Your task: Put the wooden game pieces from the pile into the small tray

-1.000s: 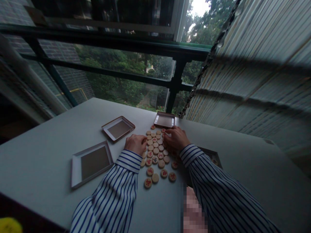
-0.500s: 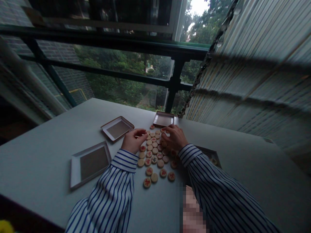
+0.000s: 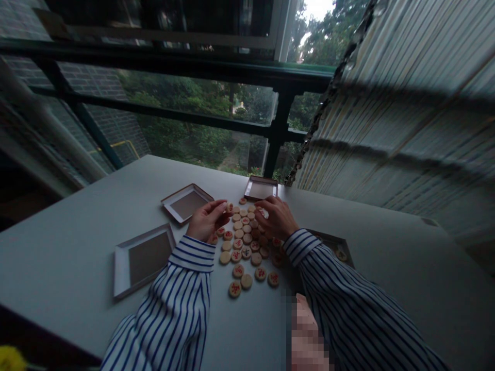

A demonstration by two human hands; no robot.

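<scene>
A cluster of round wooden xiangqi pieces lies mid-table, some showing red or dark characters, others plain. My left hand, at the cluster's left edge, is closed in a pinch on a xiangqi piece, its marked face turned toward me. Over the cluster's far right side, my right hand curls its fingers and thumb around another piece, mostly covered by the fingers. A few pieces lie partly under this hand. One red-marked piece sits apart at the far end.
Open shallow box parts stand around the pieces: one at near left, one at far left and one at the back. A dark tray with a piece in it is partly behind my right forearm. A railing lies beyond the white table.
My left hand has lifted slightly and tilted, bringing a piece into view between its fingers. Red-marked pieces beneath it now show. My right hand has shifted only a little.
</scene>
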